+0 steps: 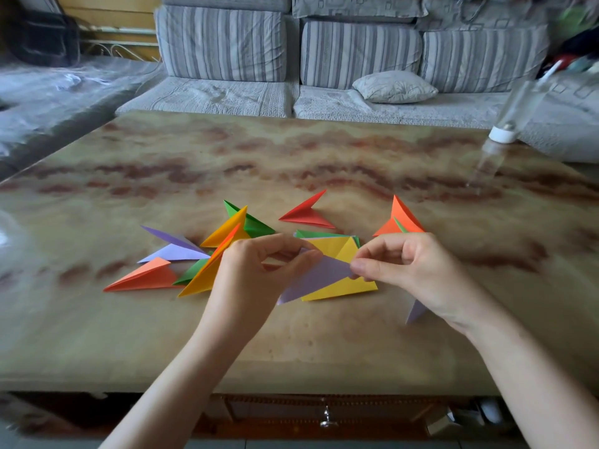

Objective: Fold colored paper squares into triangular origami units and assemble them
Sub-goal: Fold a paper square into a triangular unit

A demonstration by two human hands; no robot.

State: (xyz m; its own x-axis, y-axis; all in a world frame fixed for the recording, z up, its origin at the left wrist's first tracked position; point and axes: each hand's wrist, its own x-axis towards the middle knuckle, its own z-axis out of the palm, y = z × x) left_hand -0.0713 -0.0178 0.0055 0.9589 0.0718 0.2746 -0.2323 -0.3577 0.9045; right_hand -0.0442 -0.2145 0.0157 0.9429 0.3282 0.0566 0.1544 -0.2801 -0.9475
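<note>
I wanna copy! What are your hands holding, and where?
The purple paper: left hand pinches its top edge, right hand its right corner.

1. left hand (pixel 256 273): held up over the table (pixel 291 157), fingers curled, thumb and index fingertip pinching the upper left edge of the purple paper (pixel 319 275).
2. right hand (pixel 406 265): level with the left, fingers curled, thumb and index pinching the same paper's right tip.
3. left forearm (pixel 181 367) and right forearm (pixel 518 367): bare, crossing the table's near edge, angled inward.
</note>
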